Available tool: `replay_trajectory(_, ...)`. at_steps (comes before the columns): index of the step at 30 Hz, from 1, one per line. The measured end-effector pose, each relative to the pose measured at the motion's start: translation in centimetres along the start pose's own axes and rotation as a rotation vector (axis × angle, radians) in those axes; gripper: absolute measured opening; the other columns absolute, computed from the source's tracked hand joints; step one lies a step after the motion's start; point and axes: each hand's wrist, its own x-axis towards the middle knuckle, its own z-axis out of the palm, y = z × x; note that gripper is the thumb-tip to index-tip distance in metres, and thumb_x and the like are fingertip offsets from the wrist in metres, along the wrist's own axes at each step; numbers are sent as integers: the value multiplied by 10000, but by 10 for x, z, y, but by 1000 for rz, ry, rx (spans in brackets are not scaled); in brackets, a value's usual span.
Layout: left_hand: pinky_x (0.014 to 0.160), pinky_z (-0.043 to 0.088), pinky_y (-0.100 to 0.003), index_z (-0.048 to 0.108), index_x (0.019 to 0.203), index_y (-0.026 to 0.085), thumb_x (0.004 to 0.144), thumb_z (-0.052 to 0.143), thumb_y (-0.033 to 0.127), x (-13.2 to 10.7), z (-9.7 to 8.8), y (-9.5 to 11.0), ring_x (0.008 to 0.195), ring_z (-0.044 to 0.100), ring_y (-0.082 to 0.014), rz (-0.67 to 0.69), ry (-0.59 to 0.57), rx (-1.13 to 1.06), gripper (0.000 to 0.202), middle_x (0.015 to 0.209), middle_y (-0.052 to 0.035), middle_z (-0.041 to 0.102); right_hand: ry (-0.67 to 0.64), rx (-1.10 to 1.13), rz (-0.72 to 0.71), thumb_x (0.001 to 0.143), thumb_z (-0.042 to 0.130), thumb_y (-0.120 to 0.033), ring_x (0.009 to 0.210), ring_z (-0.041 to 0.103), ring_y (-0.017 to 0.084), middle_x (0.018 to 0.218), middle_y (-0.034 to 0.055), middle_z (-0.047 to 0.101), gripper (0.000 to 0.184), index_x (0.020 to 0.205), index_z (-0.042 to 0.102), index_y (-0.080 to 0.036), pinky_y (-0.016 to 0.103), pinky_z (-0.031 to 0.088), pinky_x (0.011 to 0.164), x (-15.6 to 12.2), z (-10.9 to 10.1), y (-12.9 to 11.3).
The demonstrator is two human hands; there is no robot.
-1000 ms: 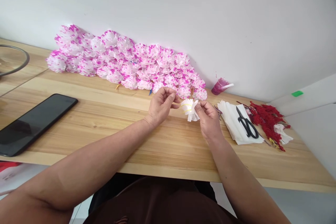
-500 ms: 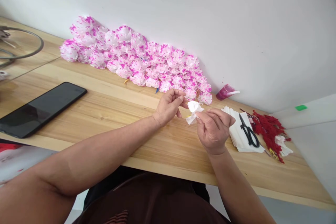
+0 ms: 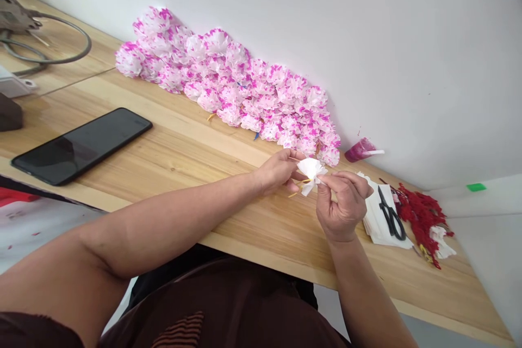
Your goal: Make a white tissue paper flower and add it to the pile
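White paper (image 3: 310, 168) pinched by right hand (image 3: 342, 205); crossed by yellow tie (image 3: 305, 180); left hand (image 3: 279, 172) held beside, grip cannot be told.

White pleated paper (image 3: 310, 168) partly hid the left grip (image 3: 281, 172); the right grip (image 3: 343, 204) obscured part of the paper stack (image 3: 374, 224); the left edge cropped a grey device (image 3: 17, 14) and dark block (image 3: 10, 113).
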Motion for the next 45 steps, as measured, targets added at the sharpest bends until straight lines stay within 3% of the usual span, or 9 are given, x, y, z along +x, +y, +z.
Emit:
replay_trajectory(5,425,492,-197,551,886,145,836,581,74,2,-1,-3,451,596,-92,-40,23,50,92,724,3,635,-18,-18,15,881,661,-150,892,661,225,776,-3,717,144,977,658,-257,402,407,871,-1,0,2)
replay_trajectory(12,521,527,-197,641,642,88,780,544,62,5,-1,-3,553,613,-106,-123,-16,22,170,654,-62,647,-24,-29,125,881,671,-169,878,652,219,809,9,717,101,950,659,-242,404,413,868,-3,2,3)
replay_trajectory(16,601,520,-190,703,646,100,716,610,99,2,-2,-5,653,618,-111,-28,-57,90,117,708,-67,686,-11,-9,233,879,671,-179,844,642,207,826,19,711,75,927,669,-236,389,428,837,-4,4,2)
replay_trajectory(21,497,371,-178,743,747,123,726,689,241,3,-11,-11,513,464,-66,83,-119,405,131,565,16,585,-58,49,248,875,662,-170,845,639,209,828,23,712,59,896,654,-224,403,432,858,-2,4,-1)
replay_trajectory(25,489,332,-186,725,739,124,756,676,336,8,-18,-17,522,446,-65,207,-194,537,219,583,22,566,-76,113,264,875,655,-184,813,626,202,795,21,694,35,872,637,-214,391,440,821,2,4,-6)
replay_trajectory(28,478,335,-188,701,740,128,761,675,365,10,-18,-19,499,445,-64,215,-204,507,239,575,26,565,-68,142,342,889,647,-224,755,601,184,754,10,665,57,840,621,-209,380,433,791,3,4,-8)
replay_trajectory(34,457,383,-182,664,752,140,738,718,350,9,-14,-18,461,458,-67,143,-195,361,218,548,27,561,-114,440,687,941,582,-312,687,584,154,737,-2,629,156,826,589,-207,311,459,669,2,8,-8)
replay_trajectory(40,446,377,-160,647,716,145,717,755,337,9,-15,-21,455,468,-55,129,-235,381,220,545,27,580,-116,345,597,908,630,-318,668,576,155,695,-8,630,169,781,595,-211,317,455,684,4,10,-10)
replay_trajectory(45,437,374,-143,659,745,138,685,767,273,8,-15,-19,463,474,-48,14,-202,260,183,552,26,589,-51,383,659,942,575,-282,698,605,154,751,0,650,107,880,619,-207,313,476,700,3,7,-3)
